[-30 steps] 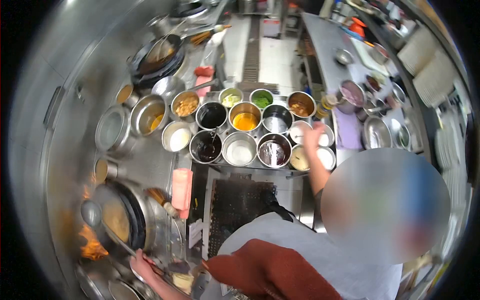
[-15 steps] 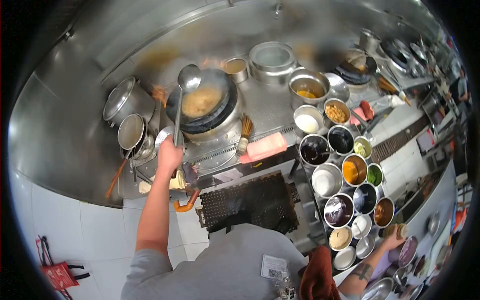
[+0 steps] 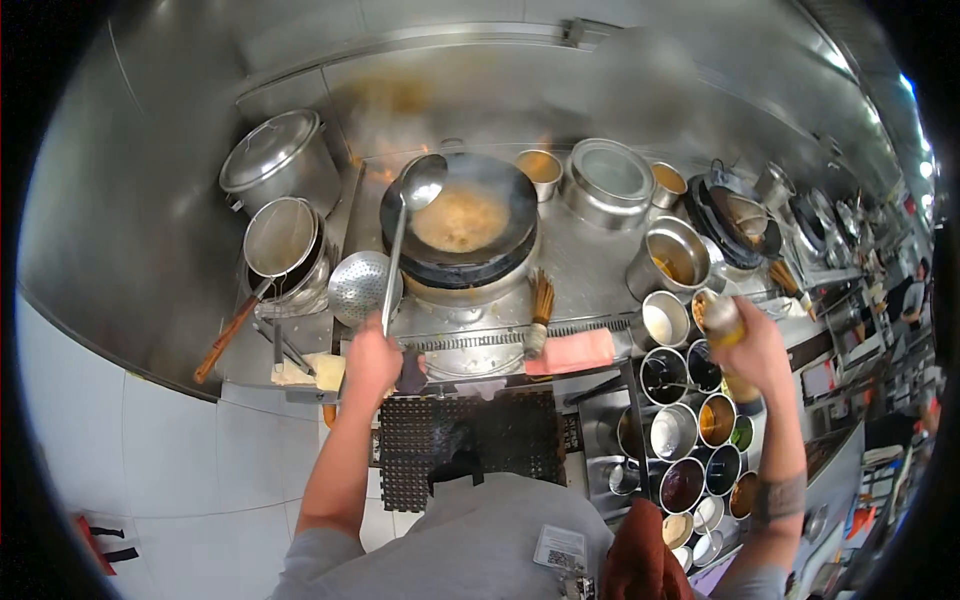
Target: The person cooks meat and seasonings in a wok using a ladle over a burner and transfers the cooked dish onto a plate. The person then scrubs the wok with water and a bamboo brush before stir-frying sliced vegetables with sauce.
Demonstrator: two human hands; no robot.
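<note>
My left hand (image 3: pixel 374 362) is closed around the long handle of a steel ladle (image 3: pixel 424 182). The ladle's bowl is raised above the left rim of a dark wok (image 3: pixel 510 190), where brownish liquid (image 3: pixel 462 220) steams and bubbles. Out to the right, my right hand (image 3: pixel 752 345) grips a small bottle (image 3: pixel 722 322) with a pale end and a yellowish body; motion blurs its label and contents. It is over the steel seasoning pots, near a pot of white contents (image 3: pixel 665 320) and a dark sauce pot (image 3: pixel 663 373).
Left of the wok are a perforated skimmer (image 3: pixel 364 288), a wooden-handled strainer (image 3: pixel 280 238) and a lidded pot (image 3: pixel 272 150). A bamboo brush (image 3: pixel 540 310) and a pink folded cloth (image 3: pixel 570 352) lie along the front edge. Flames show behind the wok. A black mat (image 3: pixel 510 430) covers the floor.
My right hand has come up and inward from the far lower-right pots, carrying the bottle. The camera view has turned toward the right. My left hand still holds the ladle by the wok.
</note>
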